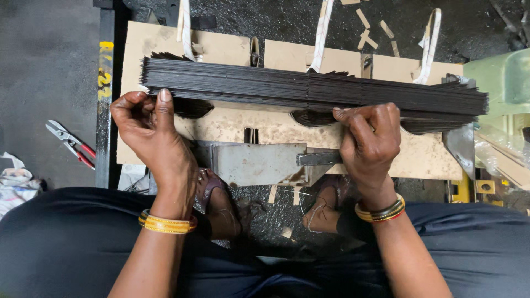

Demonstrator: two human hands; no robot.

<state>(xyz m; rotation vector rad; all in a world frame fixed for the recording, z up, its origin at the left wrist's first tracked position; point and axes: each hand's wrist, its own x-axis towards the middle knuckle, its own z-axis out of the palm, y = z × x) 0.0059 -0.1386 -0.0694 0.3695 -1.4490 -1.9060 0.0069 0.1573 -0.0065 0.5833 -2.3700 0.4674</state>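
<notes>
Head view. A long, dense stack of thin dark metal strips (pixel 314 88) lies on a pale, stained, notched cardboard-coloured board (pixel 221 127), its long axis running from the board's left edge to past its right edge, crosswise to the person's forearms. The stack sits just beyond both hands, along the board's far half, so each hand meets it from the near side. The left hand (pixel 146 129) is loosely curled at the stack's left end, thumb upright against the near face of the strips and fingers bent inward; whether it grips any strip cannot be told. The right hand (pixel 370 138) is closed into a near fist right of the stack's middle, fingertips pressed on the lower near edge of the strips (a pinch on a few strips is likely but hidden). Neither hand is clearly nearer; the left holds the end, the right the inner span.

White cloth strips (pixel 323 33) hang over the stack from the far edge. A grey metal plate with a dark bar (pixel 259 163) juts from the board's near edge, between the wrists. Gold bangles (pixel 165 223) circle the left wrist. Red-handled snips (pixel 72 144) lie on the dark gritty floor (pixel 49 66), well left of the board. The person sits in dark clothing, with sandalled feet below the plate.
</notes>
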